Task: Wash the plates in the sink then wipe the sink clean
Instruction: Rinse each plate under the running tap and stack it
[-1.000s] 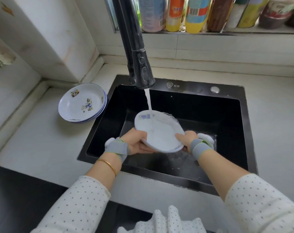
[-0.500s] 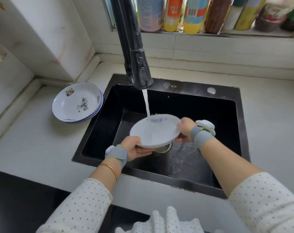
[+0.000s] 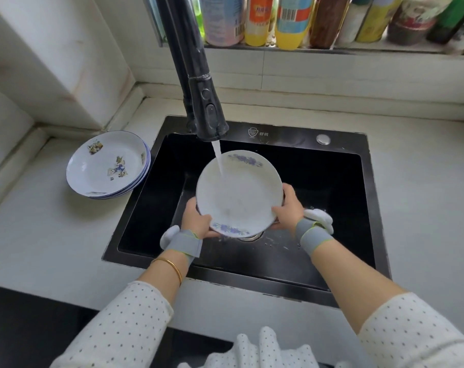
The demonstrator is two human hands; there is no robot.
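Left hand [image 3: 196, 221] and right hand [image 3: 287, 208] grip opposite rims of the plate [image 3: 239, 197]; we should turn it so the stream [image 3: 219, 160] rinses everything.

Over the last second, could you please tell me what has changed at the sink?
The white round plate with blue flowers has been tipped from nearly flat to face the camera, under the water stream. The left hand and right hand kept gripping its rim. The stack of patterned plates on the counter and the running black tap stayed put.
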